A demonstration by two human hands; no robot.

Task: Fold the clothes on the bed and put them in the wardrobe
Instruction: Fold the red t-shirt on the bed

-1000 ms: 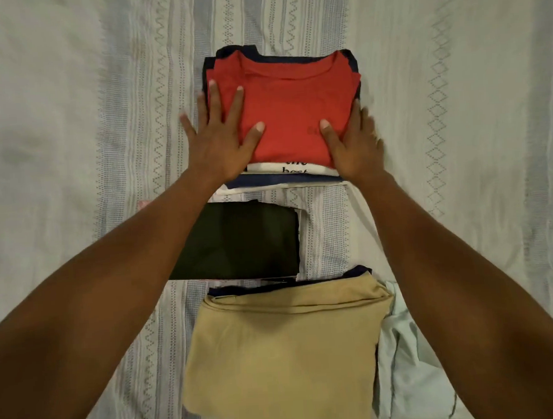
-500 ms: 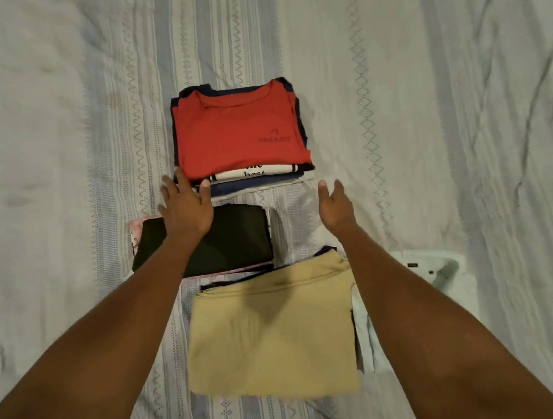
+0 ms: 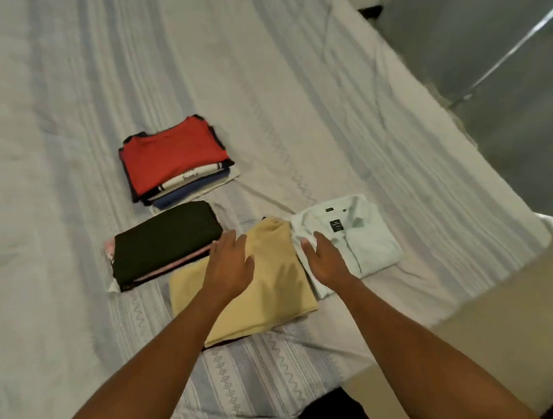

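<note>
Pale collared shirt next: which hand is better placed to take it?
Right, likely. The right hand is at the edge of the pale collared shirt; the left hand is over the tan folded garment.

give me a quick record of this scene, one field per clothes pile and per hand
surface: striped bed sheet
far pile: stack with red shirt on top
middle left: black folded garment, pink cloth under it
near centre: tan folded garment
near right: pale collared shirt, folded, beside the tan one
left hand: fingers straight, over the tan folded garment
right hand: fingers straight, at the pale collared shirt's left edge
</note>
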